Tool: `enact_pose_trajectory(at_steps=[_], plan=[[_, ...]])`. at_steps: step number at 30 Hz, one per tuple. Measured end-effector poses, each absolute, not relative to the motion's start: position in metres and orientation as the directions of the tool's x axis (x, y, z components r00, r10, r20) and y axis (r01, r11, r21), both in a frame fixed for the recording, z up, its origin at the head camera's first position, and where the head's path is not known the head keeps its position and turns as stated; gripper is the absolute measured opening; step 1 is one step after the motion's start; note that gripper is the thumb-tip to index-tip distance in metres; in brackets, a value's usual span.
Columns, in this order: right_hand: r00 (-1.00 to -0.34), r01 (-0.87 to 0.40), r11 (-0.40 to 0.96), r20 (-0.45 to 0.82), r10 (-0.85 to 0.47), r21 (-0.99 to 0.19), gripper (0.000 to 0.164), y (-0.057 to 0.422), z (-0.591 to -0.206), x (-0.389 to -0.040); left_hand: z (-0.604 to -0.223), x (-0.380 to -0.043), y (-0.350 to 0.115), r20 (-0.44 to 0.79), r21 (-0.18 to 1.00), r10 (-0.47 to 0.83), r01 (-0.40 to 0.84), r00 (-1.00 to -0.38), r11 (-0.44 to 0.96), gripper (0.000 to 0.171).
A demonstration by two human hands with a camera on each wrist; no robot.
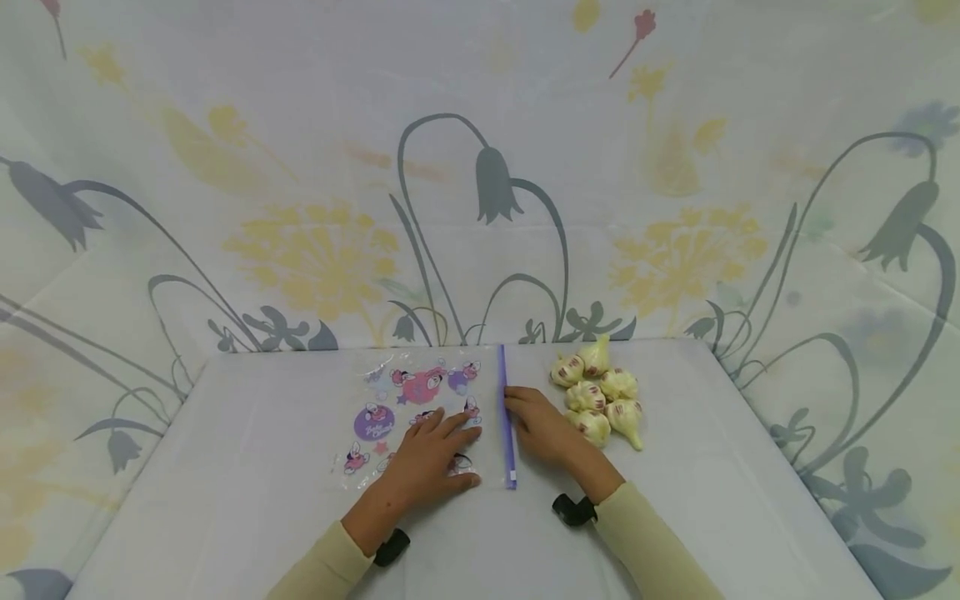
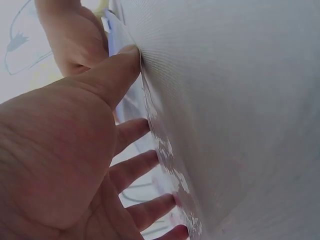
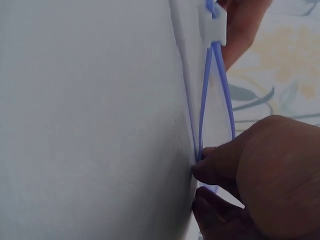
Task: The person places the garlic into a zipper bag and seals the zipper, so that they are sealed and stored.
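A clear zip bag (image 1: 375, 458) with pink and purple cartoon prints lies flat on the table. Its purple zip edge (image 1: 507, 442) faces right, and the white slider (image 3: 216, 27) sits at the near end. Between the two strips of the edge there is a gap in the right wrist view. My left hand (image 1: 429, 458) rests on the bag with its fingers spread, fingertips touching the plastic in the left wrist view. With thumb and fingers, my right hand (image 1: 543, 427) pinches the zip edge near its middle. Part of the bag is hidden under the left hand.
Just right of the right hand, several pale garlic bulbs (image 1: 619, 384) with reddish marks are clustered together. A white cloth covers the table (image 1: 247, 467). Behind it hangs a flower-patterned curtain (image 1: 450, 75), reaching down to the back edge.
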State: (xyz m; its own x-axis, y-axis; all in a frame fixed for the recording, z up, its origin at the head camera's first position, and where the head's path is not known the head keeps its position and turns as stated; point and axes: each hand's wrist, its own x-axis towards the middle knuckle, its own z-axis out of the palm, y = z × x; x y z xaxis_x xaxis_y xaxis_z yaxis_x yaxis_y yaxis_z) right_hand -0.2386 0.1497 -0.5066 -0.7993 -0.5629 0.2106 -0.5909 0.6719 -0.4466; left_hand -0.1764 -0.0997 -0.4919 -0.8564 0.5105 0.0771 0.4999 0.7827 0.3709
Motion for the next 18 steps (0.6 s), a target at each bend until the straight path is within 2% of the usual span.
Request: enact_pose_trajectory(at_steps=[6, 12, 18], plan=[[-0.792, -0.597, 0.675, 0.185, -0.582, -0.433, 0.047, 0.153, -0.504, -0.245, -0.492, -0.179, -0.099, 0.080, 0.354, 0.516, 0.508, -0.853, 0.785, 0.067], [-0.795, -0.587, 0.680, 0.155, -0.586, -0.440, 0.048, 0.155, -0.506, -0.246, -0.491, -0.182, -0.096, 0.104, 0.319, 0.540, 0.543, -0.835, 0.777, 0.069], [-0.793, -0.584, 0.682, 0.132, -0.594, -0.439, 0.049, 0.154, -0.508, -0.246, -0.488, -0.186, -0.085, 0.171, 0.266, 0.599, 0.622, -0.782, 0.736, 0.061]])
